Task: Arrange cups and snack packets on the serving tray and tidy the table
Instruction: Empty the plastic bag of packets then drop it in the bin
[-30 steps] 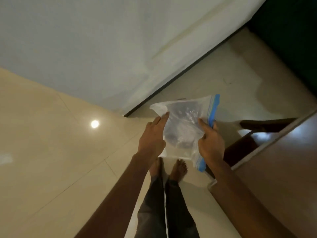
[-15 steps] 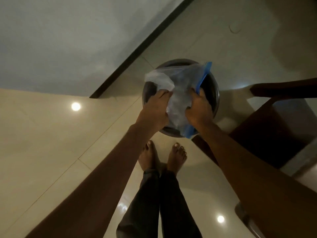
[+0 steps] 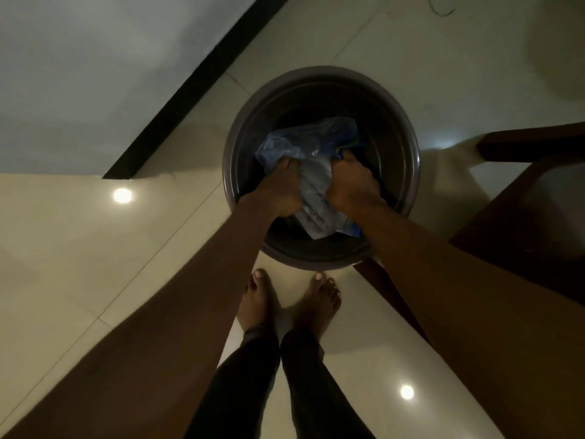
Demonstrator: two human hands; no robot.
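A clear plastic zip bag (image 3: 311, 172) with a blue closure strip is crumpled inside a round dark bin (image 3: 240, 128) standing on the floor. My left hand (image 3: 281, 188) grips the bag's left side, fingers curled into the plastic. My right hand (image 3: 353, 182) grips its right side by the blue strip. Both hands reach down past the bin's rim. No cups, snack packets or serving tray are in view.
A dark wooden chair (image 3: 512, 198) stands right of the bin, its frame close to my right forearm. A pale wall with a black skirting strip (image 3: 190, 90) runs at the upper left. My bare feet (image 3: 288, 299) stand on glossy cream tiles just before the bin.
I held the bag flat in the air a second ago. Both hands have since crumpled it and lowered it into the bin, which has come into view below me.
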